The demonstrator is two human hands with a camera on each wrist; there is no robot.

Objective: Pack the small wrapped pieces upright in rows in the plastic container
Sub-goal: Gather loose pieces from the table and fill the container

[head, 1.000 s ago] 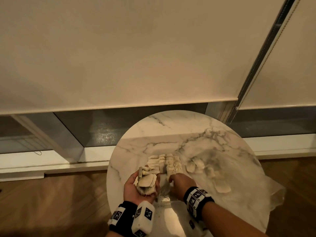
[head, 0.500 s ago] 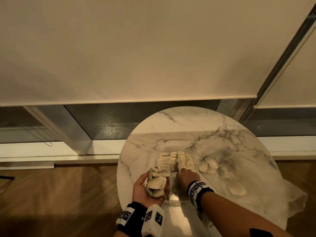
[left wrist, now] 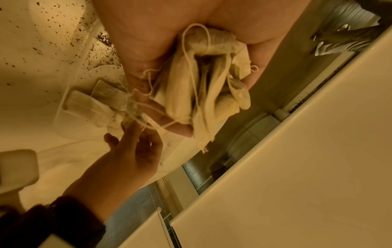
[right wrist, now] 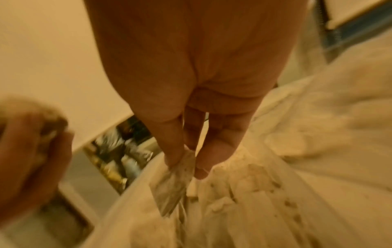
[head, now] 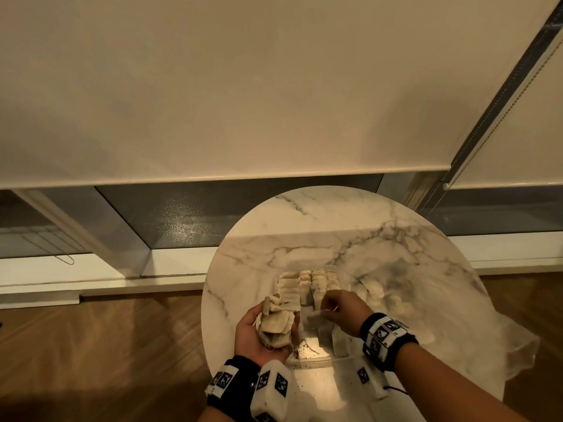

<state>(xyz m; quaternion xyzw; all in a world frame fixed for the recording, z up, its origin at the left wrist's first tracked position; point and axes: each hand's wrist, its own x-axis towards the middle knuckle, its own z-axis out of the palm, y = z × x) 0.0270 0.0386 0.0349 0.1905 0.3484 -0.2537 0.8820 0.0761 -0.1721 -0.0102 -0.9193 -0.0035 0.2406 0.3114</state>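
The right hand (right wrist: pixel 191 94) pinches 1 small wrapped piece (right wrist: pixel 176 181) by its top edge between thumb and fingertips (right wrist: pixel 176 151), dangling it over the plastic container (head: pixel 316 356). That piece looks light, limp and papery, likely to fold or tear, so the stiffer top seam seems the best hold. The left hand (head: pixel 259 336) cups a loose bundle of pieces (head: pixel 275 325) with trailing strings (left wrist: pixel 191 55) that could snag. Packed rows (head: pixel 310 284) stand upright at the container's far end, near the middle of the marble table (head: pixel 335 226).
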